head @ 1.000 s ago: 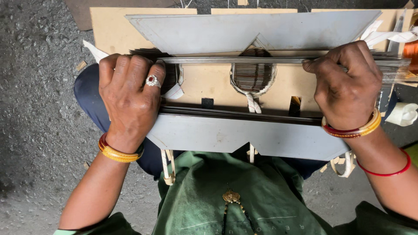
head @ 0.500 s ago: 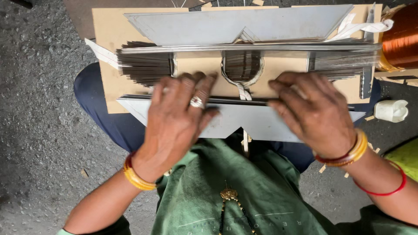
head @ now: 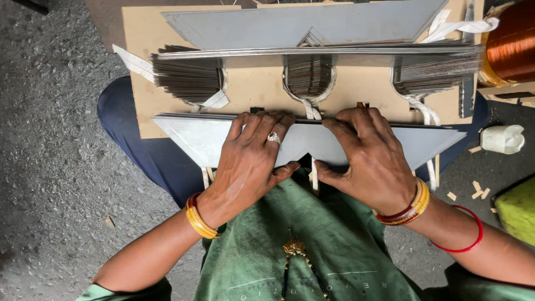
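Even, soft daylight, no hard shadows; faint shade under hands. Mild glare on copper coil [head: 515, 44] top right. Sharp mid-frame, slight wide-angle stretch and softness at edges.

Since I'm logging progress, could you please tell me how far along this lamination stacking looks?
Done: three tied strip bundles lie on the board. In hand: left hand and right hand press the near notched plate stack. Left: white tie tapes hang loose.

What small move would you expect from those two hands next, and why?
Probably press the near stack of grey metal sheets flush, since both the left hand and right hand lie flat on it, fingertips at its far edge beside the cardboard board.
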